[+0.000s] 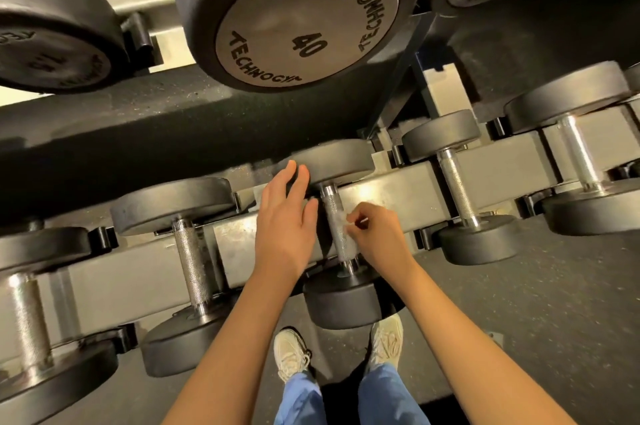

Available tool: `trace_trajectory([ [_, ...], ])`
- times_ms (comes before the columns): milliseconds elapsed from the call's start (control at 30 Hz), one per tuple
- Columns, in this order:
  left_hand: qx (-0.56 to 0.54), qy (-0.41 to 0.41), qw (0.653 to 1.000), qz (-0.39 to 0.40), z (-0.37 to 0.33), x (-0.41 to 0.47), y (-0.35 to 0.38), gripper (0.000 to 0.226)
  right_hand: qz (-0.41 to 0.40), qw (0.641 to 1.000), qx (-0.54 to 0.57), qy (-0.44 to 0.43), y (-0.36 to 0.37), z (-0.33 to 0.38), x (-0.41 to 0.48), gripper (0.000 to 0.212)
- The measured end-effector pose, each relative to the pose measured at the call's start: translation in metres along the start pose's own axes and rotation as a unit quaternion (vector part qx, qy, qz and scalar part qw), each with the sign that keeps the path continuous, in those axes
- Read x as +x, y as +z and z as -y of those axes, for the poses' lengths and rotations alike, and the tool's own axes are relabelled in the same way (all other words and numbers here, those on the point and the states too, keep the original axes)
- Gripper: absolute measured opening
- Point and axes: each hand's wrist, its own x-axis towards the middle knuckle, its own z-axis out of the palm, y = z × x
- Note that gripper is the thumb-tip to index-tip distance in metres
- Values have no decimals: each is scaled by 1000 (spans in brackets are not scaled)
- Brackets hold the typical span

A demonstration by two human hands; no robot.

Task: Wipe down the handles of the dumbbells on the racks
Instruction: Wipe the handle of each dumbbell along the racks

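Observation:
A black dumbbell with a knurled steel handle (pixel 335 216) lies across the lower rack rail (pixel 398 189) in the middle of the view. My right hand (pixel 379 234) has its fingers curled and pinches a small white wipe (pixel 348 222) against the handle's right side. My left hand (pixel 284 216) is to the left of the handle with straight fingers, its fingertips touching the dumbbell's far head (pixel 336 161).
More dumbbells sit on the same rail: one to the left (pixel 190 251), one far left (pixel 27 317), two to the right (pixel 457 189) (pixel 578 154). A large 40 dumbbell (pixel 304 16) on the upper shelf hangs overhead. Dark rubber floor and my shoes (pixel 291 352) are below.

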Motion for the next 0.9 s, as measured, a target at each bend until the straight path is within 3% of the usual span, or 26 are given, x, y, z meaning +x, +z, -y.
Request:
trace_trajectory([
  [133, 10, 24, 999, -32, -9, -3, 4, 44, 58, 998, 1, 2, -13, -6, -11, 7],
  [267, 47, 131, 990, -27, -27, -1, 11, 46, -59, 998, 15, 5, -37, -19, -13, 5],
  [433, 76, 173, 982, 13, -54, 15, 29, 50, -174, 984, 13, 26, -89, -46, 1, 3],
  [600, 100, 183, 976, 57, -73, 31, 49, 39, -240, 969, -31, 49, -132, -77, 14, 11],
  [767, 87, 183, 972, 122, -101, 52, 76, 47, -200, 974, -85, 69, -141, -109, 31, 10],
  [900, 97, 194, 965, 148, -118, 68, 98, 55, -184, 980, -60, 43, -139, -115, 39, 8],
])
